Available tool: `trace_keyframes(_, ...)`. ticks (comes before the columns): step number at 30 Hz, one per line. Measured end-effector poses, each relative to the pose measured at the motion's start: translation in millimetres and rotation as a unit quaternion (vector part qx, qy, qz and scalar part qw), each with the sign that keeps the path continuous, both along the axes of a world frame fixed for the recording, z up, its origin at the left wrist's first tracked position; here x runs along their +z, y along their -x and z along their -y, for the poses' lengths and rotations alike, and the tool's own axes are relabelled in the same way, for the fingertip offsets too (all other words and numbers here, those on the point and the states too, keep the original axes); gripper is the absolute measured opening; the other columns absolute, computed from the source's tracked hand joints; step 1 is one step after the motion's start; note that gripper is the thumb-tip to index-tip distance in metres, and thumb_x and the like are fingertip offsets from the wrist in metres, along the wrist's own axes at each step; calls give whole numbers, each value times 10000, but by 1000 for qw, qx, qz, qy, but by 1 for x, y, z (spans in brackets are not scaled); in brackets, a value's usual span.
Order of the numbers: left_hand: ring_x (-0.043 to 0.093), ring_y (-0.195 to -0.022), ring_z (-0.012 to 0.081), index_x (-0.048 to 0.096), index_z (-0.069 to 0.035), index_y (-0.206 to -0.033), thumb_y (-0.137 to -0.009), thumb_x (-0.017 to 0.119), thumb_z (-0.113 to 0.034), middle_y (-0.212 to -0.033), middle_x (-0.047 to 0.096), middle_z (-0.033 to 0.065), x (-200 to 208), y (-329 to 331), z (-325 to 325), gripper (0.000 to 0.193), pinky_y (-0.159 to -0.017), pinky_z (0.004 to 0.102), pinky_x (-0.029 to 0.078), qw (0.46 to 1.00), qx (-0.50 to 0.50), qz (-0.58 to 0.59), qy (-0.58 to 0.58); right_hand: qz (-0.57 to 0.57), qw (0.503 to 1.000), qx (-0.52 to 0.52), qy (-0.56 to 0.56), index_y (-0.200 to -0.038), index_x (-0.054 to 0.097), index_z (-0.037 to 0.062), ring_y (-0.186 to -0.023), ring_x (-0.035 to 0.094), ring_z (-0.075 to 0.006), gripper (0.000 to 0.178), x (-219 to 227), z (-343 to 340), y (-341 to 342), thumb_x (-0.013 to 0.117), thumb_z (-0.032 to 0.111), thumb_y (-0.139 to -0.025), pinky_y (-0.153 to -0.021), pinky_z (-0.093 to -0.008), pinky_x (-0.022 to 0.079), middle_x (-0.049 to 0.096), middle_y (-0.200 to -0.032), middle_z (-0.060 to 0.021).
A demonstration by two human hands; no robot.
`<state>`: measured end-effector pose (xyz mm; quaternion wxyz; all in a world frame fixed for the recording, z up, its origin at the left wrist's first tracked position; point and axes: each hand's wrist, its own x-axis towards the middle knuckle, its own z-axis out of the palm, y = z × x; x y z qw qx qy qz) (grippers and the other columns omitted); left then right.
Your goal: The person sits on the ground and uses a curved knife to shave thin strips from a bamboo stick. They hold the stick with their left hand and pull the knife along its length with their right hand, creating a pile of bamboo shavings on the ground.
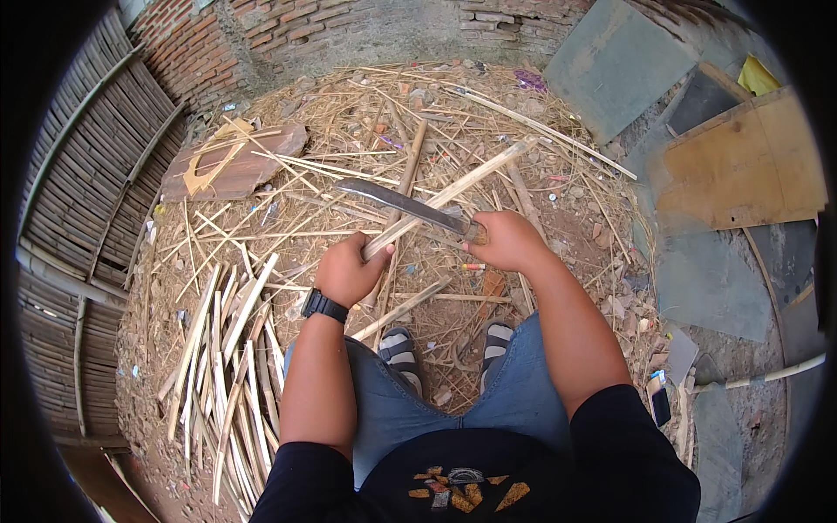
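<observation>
My left hand [343, 271] is closed round the near end of a pale split bamboo strip [482, 177], which slants away to the far right. In my right hand [509, 241] is the handle of a machete [397, 200]. Its long dark blade points to the far left and crosses over the strip a little beyond my left hand. Whether the edge touches the strip, I cannot tell. Beneath the blade, a thicker brown stick [413, 157] lies on the ground, running away from me.
A heap of split strips [228, 383] lies at my left. Beyond it are a brown board [261, 157] and a woven bamboo wall [87, 157]. Straw and offcuts litter the ground up to a brick wall [340, 35]. Grey sheets [619, 65] and a tan panel [741, 166] lie right.
</observation>
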<state>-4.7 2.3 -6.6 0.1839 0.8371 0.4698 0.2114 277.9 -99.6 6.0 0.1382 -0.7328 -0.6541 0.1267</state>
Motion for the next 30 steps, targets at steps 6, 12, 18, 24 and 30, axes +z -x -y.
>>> trace_keyframes(6,708,-728,396,691,-6,-910,-887,763,-526,-742,699,201,11,1,2,525,-684,474,554,999,19,-9,34,-88,980,-149,-101,-1221,709,53,-892,731,-398,453,-1,-8,-28,784,328,-869,-823,-477,573,751,-922,-221)
trace_keyframes(12,706,-695,379,700,-16,-947,-880,784,-503,-736,705,188,5,1,1,499,-655,462,548,998,25,53,12,-56,997,-31,-52,-1192,722,32,-941,726,-411,449,10,4,1,811,319,-857,-832,-482,563,739,-973,-254)
trace_keyframes(18,712,-700,378,709,-21,-982,-884,778,-500,-736,709,186,4,-1,0,493,-658,466,555,999,33,28,4,-115,990,-78,-37,-1154,739,46,-940,720,-416,401,-6,-7,-30,809,303,-854,-837,-467,565,745,-978,-233)
trace_keyframes(24,676,-649,368,700,-7,-900,-872,814,-454,-688,672,186,0,2,-3,462,-621,447,523,998,46,33,-17,-51,998,-42,-25,-1217,731,101,-977,724,-388,440,-8,-4,-6,793,349,-859,-860,-473,574,750,-993,-213)
trace_keyframes(30,686,-656,363,705,-2,-915,-871,808,-464,-697,680,188,0,2,-1,475,-628,442,531,998,55,40,-8,-71,996,-60,-9,-1208,727,58,-1006,713,-413,471,-4,-6,-22,807,350,-847,-878,-481,561,739,-1055,-241)
